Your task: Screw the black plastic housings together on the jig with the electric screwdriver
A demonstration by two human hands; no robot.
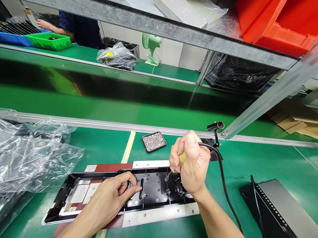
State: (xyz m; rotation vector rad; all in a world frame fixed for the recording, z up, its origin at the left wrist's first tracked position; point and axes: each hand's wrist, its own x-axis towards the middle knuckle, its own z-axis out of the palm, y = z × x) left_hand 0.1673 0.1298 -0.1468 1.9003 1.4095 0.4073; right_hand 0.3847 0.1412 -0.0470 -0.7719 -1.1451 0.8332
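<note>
Black casing [154, 185] under two bare hands

From where I stand, the right hand [191, 162] is clenched round a yellow-handled tool [182, 158], thumb on top, above the casing's right part. A black cable [222, 175] runs from beside the thumb down past the forearm. The left hand [112, 195] is bent over the casing near its middle, thumb and forefinger drawn close together; I can't tell whether they pinch anything.

The long, open casing lies slantwise on the green bench [206, 233], with pale metal strips [163, 214] along its two long sides and a reddish-brown board [115, 220] showing beneath. Just beyond it sits a small black tray [157, 148] of tiny metal pieces [154, 141]. Past the right hand, a short black tube [215, 125] stands on a bracket.

Further out, clear plastic wrap [15, 160] is heaped to the left, and a black box with a grey top [287, 219] rests to the right. A red bin [281, 37] is on the shelf [102, 9] above. Across the way I see a mint-green fan [152, 42] and a person in dark blue [79, 27] by a bright green tray [53, 46].
</note>
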